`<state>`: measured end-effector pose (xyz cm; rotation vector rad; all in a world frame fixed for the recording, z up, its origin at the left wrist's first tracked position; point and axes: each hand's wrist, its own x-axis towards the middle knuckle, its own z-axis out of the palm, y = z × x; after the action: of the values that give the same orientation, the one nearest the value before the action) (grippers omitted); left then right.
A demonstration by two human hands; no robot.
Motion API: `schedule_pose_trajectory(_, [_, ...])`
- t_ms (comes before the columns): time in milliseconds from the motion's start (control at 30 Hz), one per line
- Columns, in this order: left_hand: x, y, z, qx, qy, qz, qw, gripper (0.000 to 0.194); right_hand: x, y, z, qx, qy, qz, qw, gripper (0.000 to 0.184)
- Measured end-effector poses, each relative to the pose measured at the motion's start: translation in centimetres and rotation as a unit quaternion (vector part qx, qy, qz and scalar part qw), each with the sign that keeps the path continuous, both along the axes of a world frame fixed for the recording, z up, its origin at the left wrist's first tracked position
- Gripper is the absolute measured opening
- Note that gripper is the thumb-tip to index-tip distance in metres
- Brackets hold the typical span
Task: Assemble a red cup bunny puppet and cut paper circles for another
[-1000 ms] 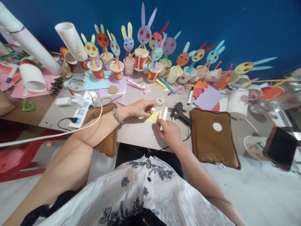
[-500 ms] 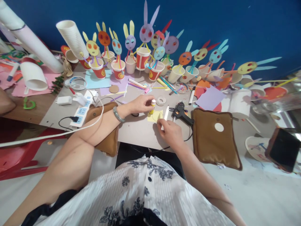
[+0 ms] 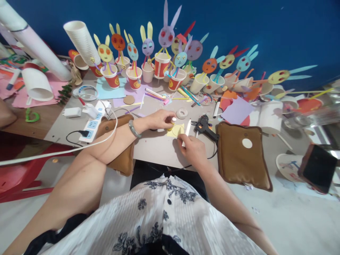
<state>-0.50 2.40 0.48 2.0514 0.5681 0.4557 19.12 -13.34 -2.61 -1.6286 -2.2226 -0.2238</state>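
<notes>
My left hand (image 3: 162, 119) has its fingers closed around a small yellow tube with a white top (image 3: 173, 121), possibly a glue stick. The tube stands at the left edge of a small yellow paper square (image 3: 178, 130), on which a circle is drawn. A white marker (image 3: 188, 128) points up and away from me in the closed fingers of my right hand (image 3: 195, 148), at the paper's lower right corner. Just beyond that hand lies a black glue gun (image 3: 204, 127). A roll of clear tape (image 3: 182, 113) rests behind the paper.
Paper cups with rabbit-faced figures (image 3: 162, 65) line the back by the blue wall. Brown pouches flank the work area, the right one (image 3: 243, 156) fully visible. A power strip (image 3: 94, 122) with trailing cables sits left. Coloured pens, paper and a phone (image 3: 318, 168) lie around.
My left hand has shifted slightly, and the yellow tube now shows less of its side, partly covered by the fingers. My right hand and the marker stay in place.
</notes>
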Motion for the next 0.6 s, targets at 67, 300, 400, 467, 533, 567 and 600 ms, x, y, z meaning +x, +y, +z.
schedule_pose_trajectory(67, [-0.03,-0.06,0.16,0.004,0.007,-0.004,1.000,0.012,0.02,-0.02,-0.01,0.006,0.001,0.001,1.000,0.018])
schedule_pose_trajectory(300, [-0.08,-0.28,0.48,0.005,0.006,-0.010,1.000,0.011,0.05,-0.09,-0.02,0.000,0.003,-0.001,1.000,0.019])
schedule_pose_trajectory(400, [-0.07,-0.32,0.50,0.002,0.006,-0.014,1.000,0.011,0.01,-0.07,0.02,0.000,0.002,-0.001,1.000,0.020])
schedule_pose_trajectory(467, [-0.07,-0.32,0.52,0.005,0.006,-0.015,1.000,0.010,0.01,-0.06,0.07,-0.002,0.002,0.001,1.000,0.021])
schedule_pose_trajectory(533, [-0.08,-0.34,0.56,0.009,0.006,-0.015,1.000,0.009,0.02,-0.07,0.09,-0.006,0.002,0.002,1.000,0.022])
schedule_pose_trajectory(567, [-0.09,-0.35,0.58,0.009,0.006,-0.016,1.000,0.009,0.03,-0.08,0.09,-0.009,0.002,0.000,1.000,0.022])
schedule_pose_trajectory(600, [-0.10,-0.36,0.61,0.009,0.007,-0.018,1.000,0.008,0.03,-0.08,0.09,-0.013,0.002,-0.002,1.000,0.022])
